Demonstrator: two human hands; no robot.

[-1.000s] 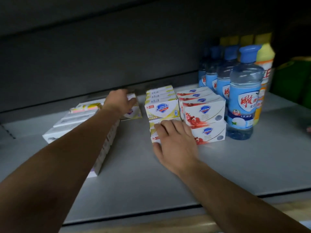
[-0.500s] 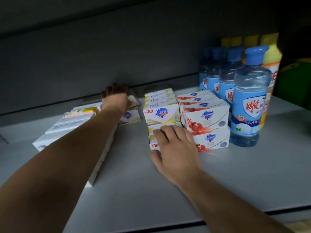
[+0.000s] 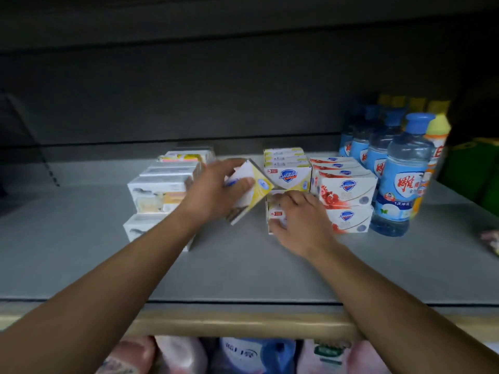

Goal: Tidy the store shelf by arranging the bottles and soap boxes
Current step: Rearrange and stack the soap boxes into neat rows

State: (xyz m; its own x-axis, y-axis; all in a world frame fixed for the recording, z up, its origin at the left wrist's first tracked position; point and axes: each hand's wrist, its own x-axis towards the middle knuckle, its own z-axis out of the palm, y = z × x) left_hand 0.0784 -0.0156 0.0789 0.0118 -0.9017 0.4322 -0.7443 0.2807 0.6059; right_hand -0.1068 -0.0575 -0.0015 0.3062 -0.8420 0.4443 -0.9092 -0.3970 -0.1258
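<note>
My left hand (image 3: pixel 213 193) grips a white and yellow soap box (image 3: pixel 249 194), tilted and lifted off the grey shelf (image 3: pixel 243 265), just left of the stacked yellow soap boxes (image 3: pixel 287 171). My right hand (image 3: pixel 299 220) rests on the lower front box of that yellow stack, fingers on its top and thumb at its front. Red-and-white soap boxes (image 3: pixel 345 195) stand stacked right of it. Blue-capped clear bottles (image 3: pixel 399 179) line up further right, with a yellow-capped bottle (image 3: pixel 434 155) behind them. Pale soap boxes (image 3: pixel 159 193) sit in rows at the left.
The shelf's back wall is dark and close behind the boxes. Green packages (image 3: pixel 475 171) stand at the far right, and a pink item (image 3: pixel 491 238) lies at the right edge. Detergent bottles (image 3: pixel 243 354) fill the shelf below the front lip.
My left hand has lifted a yellow soap box from the back left and brought it forward and right, toward the yellow stack. My right hand stays on the lower yellow box.
</note>
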